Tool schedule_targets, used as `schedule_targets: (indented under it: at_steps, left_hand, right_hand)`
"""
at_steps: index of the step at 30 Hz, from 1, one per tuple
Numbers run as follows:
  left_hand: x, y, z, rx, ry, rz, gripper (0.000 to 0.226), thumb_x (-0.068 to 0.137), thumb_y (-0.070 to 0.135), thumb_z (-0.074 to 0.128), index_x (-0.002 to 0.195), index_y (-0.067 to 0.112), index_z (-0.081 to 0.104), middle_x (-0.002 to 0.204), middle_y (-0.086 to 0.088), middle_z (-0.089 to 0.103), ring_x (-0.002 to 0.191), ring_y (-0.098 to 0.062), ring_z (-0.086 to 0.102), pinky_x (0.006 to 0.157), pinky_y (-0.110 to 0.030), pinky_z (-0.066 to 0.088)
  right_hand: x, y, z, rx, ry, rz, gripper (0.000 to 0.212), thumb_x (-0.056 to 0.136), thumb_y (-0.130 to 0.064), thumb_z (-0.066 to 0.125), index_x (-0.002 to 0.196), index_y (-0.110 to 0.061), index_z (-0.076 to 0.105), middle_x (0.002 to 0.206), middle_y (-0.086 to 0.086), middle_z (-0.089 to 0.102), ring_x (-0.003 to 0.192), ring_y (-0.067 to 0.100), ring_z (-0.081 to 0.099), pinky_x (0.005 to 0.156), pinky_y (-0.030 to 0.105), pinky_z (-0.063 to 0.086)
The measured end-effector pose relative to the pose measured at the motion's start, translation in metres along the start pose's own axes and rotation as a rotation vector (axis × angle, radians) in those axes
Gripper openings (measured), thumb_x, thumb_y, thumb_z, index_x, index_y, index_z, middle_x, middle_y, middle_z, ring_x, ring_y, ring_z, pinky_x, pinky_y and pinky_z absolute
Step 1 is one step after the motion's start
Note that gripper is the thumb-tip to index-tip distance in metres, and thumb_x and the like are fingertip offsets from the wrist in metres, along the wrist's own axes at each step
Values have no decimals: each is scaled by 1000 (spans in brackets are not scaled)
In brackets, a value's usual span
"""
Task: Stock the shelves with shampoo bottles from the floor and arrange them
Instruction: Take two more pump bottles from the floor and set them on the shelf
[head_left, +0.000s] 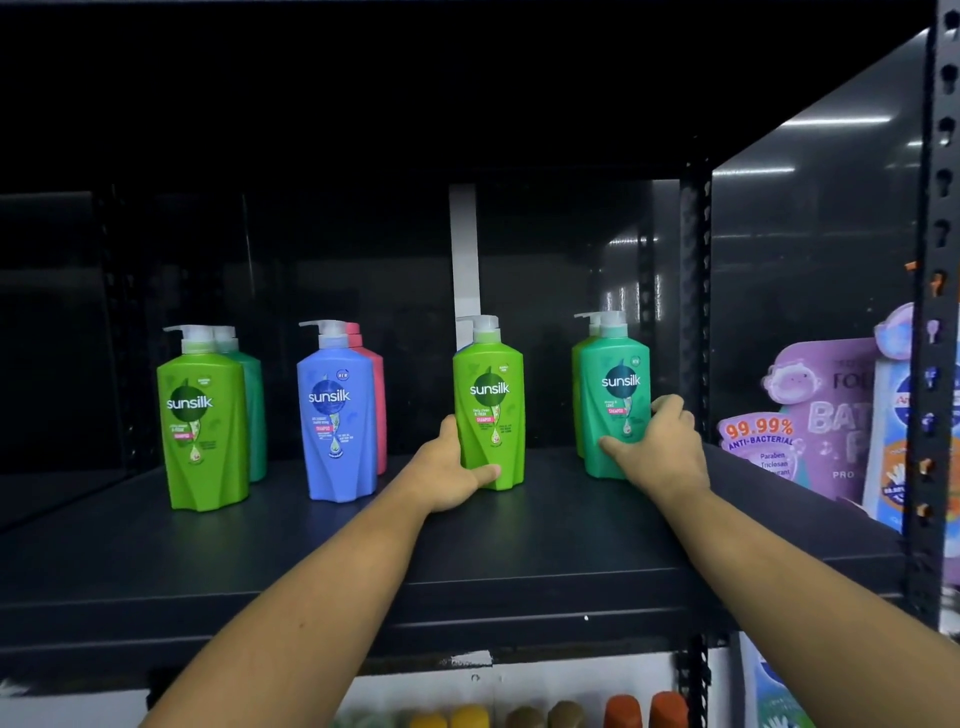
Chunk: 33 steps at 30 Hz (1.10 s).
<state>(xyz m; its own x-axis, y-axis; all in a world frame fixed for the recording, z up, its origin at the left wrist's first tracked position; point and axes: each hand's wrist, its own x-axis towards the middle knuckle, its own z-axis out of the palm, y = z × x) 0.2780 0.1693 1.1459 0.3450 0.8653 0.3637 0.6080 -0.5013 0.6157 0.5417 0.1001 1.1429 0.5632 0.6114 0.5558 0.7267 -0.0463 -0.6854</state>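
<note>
Forearms (311, 597) cropped at frame edge; rear shampoo bottles (254, 405) half-hidden.

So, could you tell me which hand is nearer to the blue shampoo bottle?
Left. The left hand grips the middle lime-green bottle just right of the blue shampoo bottle; the right hand grips the teal bottle farther right.

"sunsilk": lime bottle (488, 410) in left hand (447, 467); teal bottle (615, 374) in right hand (660, 441); blue bottle (335, 415) and far green bottle (200, 421), left of both. "99.99% ANTI-BACTERIAL": purple card (810, 410), right of both.
</note>
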Motion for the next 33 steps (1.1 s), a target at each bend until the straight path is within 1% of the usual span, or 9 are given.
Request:
schedule_targets:
  at_steps: [6, 9, 12, 16, 21, 24, 26, 30, 33]
  left_hand:
    - [-10, 7, -2, 244, -57, -91, 57, 93, 56, 67, 137, 20, 62, 138, -2, 63, 124, -23, 60, 94, -25, 45]
    - [-16, 10, -4, 407, -116, -103, 60, 93, 61, 62, 135, 19, 63, 136, -7, 65, 122, -26, 61, 99, -31, 49]
    - [-32, 14, -11, 477, -158, -47, 58, 97, 57, 59, 140, 18, 58, 144, -7, 59, 131, -27, 55, 101, -30, 44]
    - [-65, 13, -30, 524, -209, -5, 68, 98, 63, 53, 148, 18, 51, 152, -4, 52, 138, -23, 50, 106, -30, 40]
    - [-114, 10, -48, 483, -206, 87, 57, 99, 66, 48, 133, 24, 65, 134, 0, 66, 124, -21, 58, 104, -35, 47]
    - [-147, 5, -54, 475, -155, 163, 63, 93, 75, 40, 117, 25, 69, 115, 3, 72, 108, -20, 64, 96, -41, 53]
    - [-171, 3, -55, 496, -106, 240, 73, 88, 79, 33, 125, 27, 67, 125, 7, 70, 116, -18, 62, 98, -41, 52]
    - [-219, -5, -51, 444, 62, 470, 50, 101, 56, 45, 128, 21, 69, 127, 4, 71, 119, -16, 63, 103, -38, 50]
    - [-255, -17, -40, 299, 169, 509, 45, 99, 46, 54, 125, 14, 73, 123, 1, 75, 119, -14, 62, 110, -21, 39]
  right_hand:
    - [-6, -6, -1, -184, 8, -320, 35, 84, -46, 69, 106, -25, 53, 98, -3, 62, 92, 25, 60, 74, 38, 51]
    - [-11, -12, 2, -291, -172, -526, 26, 86, -52, 62, 92, -27, 62, 87, -11, 65, 86, 17, 63, 73, 33, 52]
    - [-20, -22, 3, -335, -426, -683, 29, 87, -49, 62, 103, -27, 72, 104, -11, 71, 100, 15, 65, 86, 31, 52]
    - [-32, -34, -2, -297, -580, -672, 45, 91, -53, 62, 127, -27, 69, 130, -12, 68, 120, 11, 61, 104, 29, 46]
    - [-66, -59, -23, -321, -811, -614, 55, 97, -51, 57, 147, -27, 53, 150, -11, 52, 137, 8, 47, 115, 27, 35]
    - [-106, -72, -38, -363, -812, -659, 51, 102, -52, 47, 148, -30, 51, 153, -12, 48, 141, 9, 43, 117, 27, 30]
    - [-138, -75, -48, -352, -767, -726, 51, 104, -52, 41, 149, -31, 49, 155, -15, 45, 143, 7, 40, 119, 28, 29]
    - [-200, -72, -64, -205, -613, -799, 54, 99, -59, 39, 147, -36, 49, 151, -20, 48, 140, -1, 40, 118, 32, 34]
    - [-238, -60, -72, -90, -547, -749, 56, 98, -58, 38, 146, -33, 53, 149, -21, 50, 140, -7, 37, 120, 27, 30]
